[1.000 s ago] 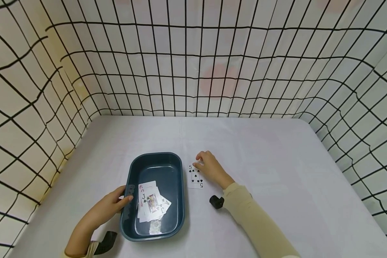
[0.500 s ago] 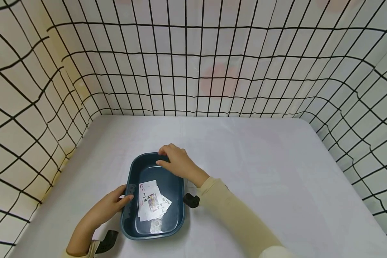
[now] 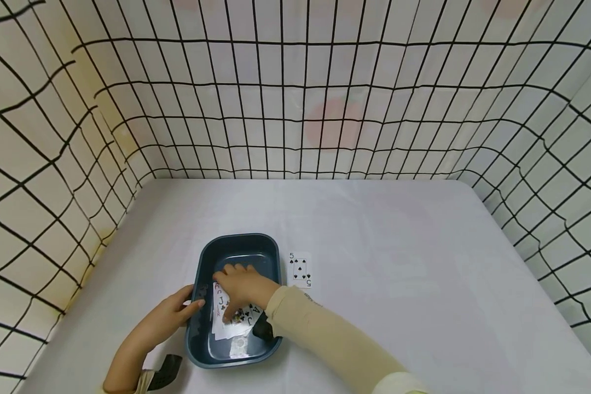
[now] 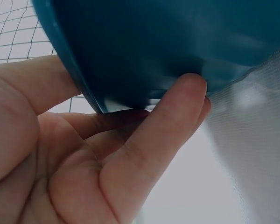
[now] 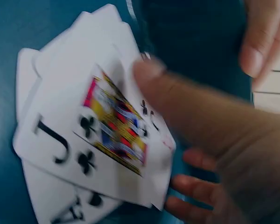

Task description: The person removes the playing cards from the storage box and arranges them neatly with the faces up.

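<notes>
A dark blue tray (image 3: 256,355) stands on the white table with a loose pile of playing cards (image 3: 220,323) in it, a jack of clubs (image 5: 60,126) face up on top. At the tray's left side, my left hand (image 3: 169,312) grips the rim between thumb (image 4: 154,135) and fingers. My right hand (image 3: 243,287) is down inside the tray over the pile, its fingers spread. Its thumb (image 5: 186,100) lies across the jack's edge, and other fingertips (image 5: 186,189) are by the pile's side. A five of spades (image 3: 300,270) lies face up on the table, right of the tray.
A black wire mesh (image 3: 305,101) rises around the back and both sides of the white table (image 3: 399,251). Small black devices sit at both wrists, the left one (image 3: 166,372) low beside the tray and the right one (image 3: 263,328) over its right wall.
My right hand has moved left from beside the five of spades, over the tray's far part, and down onto the cards inside. The five stays on the table. My left hand keeps its hold.
</notes>
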The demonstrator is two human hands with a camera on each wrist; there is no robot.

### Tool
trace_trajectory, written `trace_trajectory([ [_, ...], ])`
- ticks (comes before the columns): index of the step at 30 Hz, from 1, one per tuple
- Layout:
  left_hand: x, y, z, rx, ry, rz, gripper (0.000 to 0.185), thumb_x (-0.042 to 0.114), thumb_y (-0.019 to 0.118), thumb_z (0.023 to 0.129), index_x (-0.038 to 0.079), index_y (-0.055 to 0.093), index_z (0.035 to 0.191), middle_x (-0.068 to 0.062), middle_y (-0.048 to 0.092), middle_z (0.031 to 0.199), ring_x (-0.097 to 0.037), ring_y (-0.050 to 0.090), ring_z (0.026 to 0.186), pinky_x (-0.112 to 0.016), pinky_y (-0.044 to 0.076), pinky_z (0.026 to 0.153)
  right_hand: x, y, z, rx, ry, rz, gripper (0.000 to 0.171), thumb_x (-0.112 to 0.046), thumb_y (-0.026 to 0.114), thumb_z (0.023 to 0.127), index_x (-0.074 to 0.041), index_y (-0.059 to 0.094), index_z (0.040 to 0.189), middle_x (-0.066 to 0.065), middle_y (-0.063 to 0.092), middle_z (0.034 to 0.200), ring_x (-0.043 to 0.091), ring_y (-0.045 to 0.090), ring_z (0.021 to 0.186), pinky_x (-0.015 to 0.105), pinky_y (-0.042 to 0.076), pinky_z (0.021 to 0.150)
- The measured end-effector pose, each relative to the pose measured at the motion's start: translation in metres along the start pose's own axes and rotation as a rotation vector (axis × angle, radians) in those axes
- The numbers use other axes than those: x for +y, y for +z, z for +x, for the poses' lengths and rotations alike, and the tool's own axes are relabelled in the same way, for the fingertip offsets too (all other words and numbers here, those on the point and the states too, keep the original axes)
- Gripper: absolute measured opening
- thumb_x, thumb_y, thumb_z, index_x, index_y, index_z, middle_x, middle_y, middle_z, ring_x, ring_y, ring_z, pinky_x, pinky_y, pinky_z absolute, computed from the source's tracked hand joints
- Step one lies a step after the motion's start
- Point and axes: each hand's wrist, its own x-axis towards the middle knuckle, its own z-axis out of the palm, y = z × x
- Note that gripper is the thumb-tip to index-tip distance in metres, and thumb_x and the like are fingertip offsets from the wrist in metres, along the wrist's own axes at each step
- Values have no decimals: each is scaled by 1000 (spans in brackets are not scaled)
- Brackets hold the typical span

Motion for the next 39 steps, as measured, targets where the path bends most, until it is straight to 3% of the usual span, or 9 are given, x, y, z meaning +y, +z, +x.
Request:
trace_trajectory([
  [5, 0, 2, 1, 7, 6, -3, 53, 22, 53, 91, -7, 34, 131, -29, 45, 123, -34, 58, 95, -43, 52, 67, 0, 7, 2, 28, 52, -87, 86, -52, 79, 56, -16, 46, 127, -1, 47, 113, 13, 42, 99, 33, 39, 88],
  [11, 0, 4, 1, 27, -6, 24, 52, 22, 53, 91, -6, 35, 130, -28, 47, 122, -34, 57, 96, -44, 52, 67, 2, 9, 6, 107, 113, -35, 68, -43, 78, 64, -9, 53, 118, 4, 52, 108, 16, 49, 96, 31, 43, 81],
  [17, 0, 4, 0, 33, -21, 43, 54, 25, 53, 91, -6, 34, 131, -28, 47, 121, -35, 57, 96, -45, 51, 67, 8, 5, 7, 158, 85, 66, 45, -26, 77, 71, -5, 59, 106, 6, 55, 98, 14, 50, 86, 24, 45, 70],
  [21, 0, 4, 0, 26, -29, 31, 54, 24, 53, 91, -6, 34, 131, -27, 47, 121, -33, 56, 95, -45, 51, 69, 16, -3, 3, 107, 41, 220, 19, -14, 74, 74, -7, 65, 89, 1, 57, 84, 10, 51, 76, 18, 43, 61],
  [24, 0, 3, 0, 19, -33, 20, 53, 24, 53, 91, -5, 34, 131, -26, 48, 121, -31, 57, 94, -46, 51, 69, 24, -12, -3, 70, 6, 360, 11, -11, 71, 77, -9, 63, 85, -4, 56, 76, 7, 51, 68, 17, 42, 57],
  [32, -1, 3, 1, 20, -25, 11, 55, 25, 54, 90, -6, 34, 131, -27, 46, 122, -27, 58, 90, -44, 52, 68, 62, -36, -26, 133, -153, 781, 15, -12, 59, 87, -10, 63, 102, -2, 61, 81, 10, 56, 66, 21, 46, 55],
  [36, -2, 4, 1, 31, -15, 35, 57, 26, 54, 90, -7, 33, 131, -30, 43, 125, -31, 58, 92, -44, 52, 65, 90, -42, -39, 171, -132, 956, 18, -12, 55, 90, -9, 62, 107, 3, 63, 87, 15, 59, 70, 26, 49, 59],
  [39, -2, 4, 1, 40, -19, 46, 56, 26, 54, 90, -7, 33, 131, -30, 41, 126, -36, 56, 96, -45, 52, 65, 114, -43, -50, 213, -81, 986, 21, -13, 55, 90, -9, 61, 110, 5, 61, 89, 17, 59, 71, 28, 50, 60],
])
